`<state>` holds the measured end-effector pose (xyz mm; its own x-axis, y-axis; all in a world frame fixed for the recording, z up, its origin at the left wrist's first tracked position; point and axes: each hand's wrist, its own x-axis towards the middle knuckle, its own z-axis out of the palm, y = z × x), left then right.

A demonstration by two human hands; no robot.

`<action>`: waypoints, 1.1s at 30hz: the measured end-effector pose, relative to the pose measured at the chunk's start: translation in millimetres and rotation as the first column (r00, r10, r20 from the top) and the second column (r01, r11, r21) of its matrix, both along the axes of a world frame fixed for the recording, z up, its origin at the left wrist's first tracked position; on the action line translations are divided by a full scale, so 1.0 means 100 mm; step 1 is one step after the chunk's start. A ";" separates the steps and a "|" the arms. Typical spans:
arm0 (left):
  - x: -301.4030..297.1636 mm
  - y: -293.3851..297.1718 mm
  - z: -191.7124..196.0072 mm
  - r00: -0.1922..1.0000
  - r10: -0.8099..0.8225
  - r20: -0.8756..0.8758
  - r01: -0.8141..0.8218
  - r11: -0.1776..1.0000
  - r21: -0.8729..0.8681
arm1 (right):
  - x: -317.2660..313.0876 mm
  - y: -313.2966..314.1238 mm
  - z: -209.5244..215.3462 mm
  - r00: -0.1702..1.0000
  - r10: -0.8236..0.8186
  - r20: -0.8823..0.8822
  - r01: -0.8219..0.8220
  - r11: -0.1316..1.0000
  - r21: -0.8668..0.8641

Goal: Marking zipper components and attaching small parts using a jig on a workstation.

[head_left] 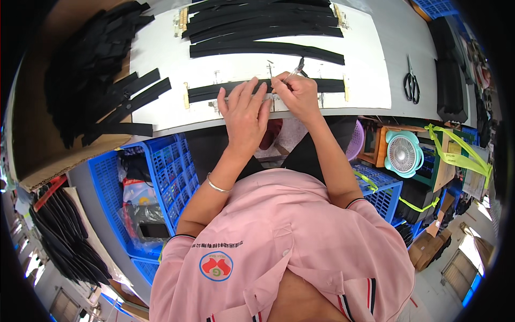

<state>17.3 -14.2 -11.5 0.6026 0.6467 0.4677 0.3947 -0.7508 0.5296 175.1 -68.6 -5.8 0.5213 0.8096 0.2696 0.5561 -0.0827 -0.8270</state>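
Observation:
A flat black fabric strip [330, 85] lies across the near part of a white board [370, 64], between two small yellowish end pieces. My left hand [244, 112] rests on the strip with its fingers stretched out and slightly apart, pressing it down. Closed around a slim pen [295, 70] with a clear barrel, my right hand [300, 97] is at the strip's middle; the pen's tip is hidden by the fingers. Just beyond lies another black strip [257, 49], and past it several more strips [263, 21] are laid side by side. Dark marks dot the board.
At the left, a cardboard box [32, 166] holds a heap of black strips [91, 70], some reaching onto the board. Black-handled scissors [411, 86] lie on the table's right. Blue crates [161, 177], a turquoise fan [403, 154] and black stacked pieces [450, 70] stand around.

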 end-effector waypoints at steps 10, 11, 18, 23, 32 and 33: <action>-0.01 -0.01 0.02 0.996 0.011 -0.093 -0.010 1.000 0.013 | 0.12 -0.26 0.20 0.933 0.015 -0.359 0.044 0.987 0.158; -0.02 -0.01 0.02 0.996 0.004 -0.091 -0.003 1.000 0.014 | 0.20 -0.34 0.29 0.905 -0.086 -0.417 0.133 0.987 0.086; 0.01 -0.02 0.04 0.996 -0.005 -0.087 0.005 1.000 -0.001 | 0.79 -0.68 0.05 0.923 -0.246 -0.294 0.260 0.966 0.008; 0.12 -0.07 0.09 0.998 -0.005 -0.055 0.003 1.000 -0.029 | 0.79 -0.65 0.00 0.936 -0.244 -0.254 0.263 0.964 0.041; 1.02 -0.25 0.07 0.967 -0.225 0.122 0.232 0.972 -0.043 | 0.78 -0.65 0.00 0.958 -0.221 -0.184 0.216 0.975 -0.048; 1.04 -0.24 0.04 0.967 -0.224 0.120 0.231 0.972 -0.046 | 0.78 -0.64 0.00 0.958 -0.218 -0.184 0.213 0.976 -0.048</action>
